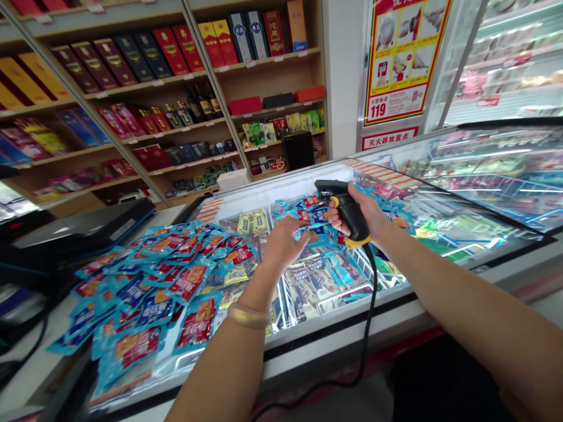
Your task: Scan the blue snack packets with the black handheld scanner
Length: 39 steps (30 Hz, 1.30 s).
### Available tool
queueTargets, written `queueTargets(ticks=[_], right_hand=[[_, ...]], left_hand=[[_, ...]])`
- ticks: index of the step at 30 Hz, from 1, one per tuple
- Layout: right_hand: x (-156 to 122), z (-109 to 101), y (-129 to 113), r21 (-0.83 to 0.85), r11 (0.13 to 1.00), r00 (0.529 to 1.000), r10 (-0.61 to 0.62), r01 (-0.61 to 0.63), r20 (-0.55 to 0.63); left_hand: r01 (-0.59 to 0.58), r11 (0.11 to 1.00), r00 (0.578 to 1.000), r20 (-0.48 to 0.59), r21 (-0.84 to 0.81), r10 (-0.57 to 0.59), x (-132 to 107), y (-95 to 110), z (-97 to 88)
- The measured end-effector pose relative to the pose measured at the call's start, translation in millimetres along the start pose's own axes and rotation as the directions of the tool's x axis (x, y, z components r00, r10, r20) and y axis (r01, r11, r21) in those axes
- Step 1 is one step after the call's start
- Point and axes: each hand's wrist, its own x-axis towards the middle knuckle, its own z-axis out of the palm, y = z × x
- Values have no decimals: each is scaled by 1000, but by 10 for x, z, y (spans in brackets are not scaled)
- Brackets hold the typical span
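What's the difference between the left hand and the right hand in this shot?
The right hand grips a black-and-yellow barcode scanner, while the left hand holds no scanner, only blue snack packets. The left wrist wears a gold-coloured bangle; the right wrist shows none. The right hand sits farther forward than the left hand. Both are bare and reach over the glass-topped freezer, touching the same packets.

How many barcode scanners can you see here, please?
1: a corded barcode scanner, gripped in the right hand above the chest freezer; others may be hidden.
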Motion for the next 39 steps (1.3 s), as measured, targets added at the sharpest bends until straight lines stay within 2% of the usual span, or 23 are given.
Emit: queueTargets(ticks=[2,5,6,8,10,12,14,16,19,22,25,31,33,36,39], right_hand=[[-3,-19,-11,14,1000,1000,-25,24,12],[-7,-34,-13,32,998,998,-51,50,23],[-6,-33,-9,34,998,998,-52,51,27],[-3,-23,5,32,999,999,-44,43,28],[2,-8,24,21,1000,1000,-22,22,19],[8,2,45,7,1000,1000,4,-4,2],[15,3,67,-11,1000,1000,27,-27,-8],[24,-7,89,-37,998,999,50,-50,2],[43,-33,124,-86,993,996,82,-80,19],[58,-44,149,-105,990,995,100,-98,18],[58,-29,159,-89,989,993,117,-115,15],[38,-7,158,-64,991,993,117,-115,23],[36,-14,160,-61,993,994,104,-102,33],[44,-2,172,-58,994,996,90,-89,15],[75,89,205,-54,995,997,82,-82,1]], left_hand=[[40,987,993,-107,-158,-57,16,-35,28],[184,892,944,-178,-413,-277,37,-68,59],[242,825,912,-171,-510,-373,42,-71,60],[322,637,836,-105,-700,-538,49,-68,49],[346,443,781,-8,-827,-624,56,-56,30],[349,342,755,46,-873,-654,61,-46,18],[351,366,745,20,-862,-667,62,-49,22],[346,484,749,-74,-804,-658,60,-68,41],[320,693,774,-244,-646,-584,54,-106,73],[292,807,810,-316,-513,-494,50,-121,86],[295,834,830,-308,-466,-466,50,-112,83],[296,857,839,-313,-422,-444,36,-100,80],[316,861,835,-314,-398,-451,37,-101,84],[353,850,804,-337,-392,-489,62,-135,65],[292,856,807,-371,-428,-460,83,-233,-75]])
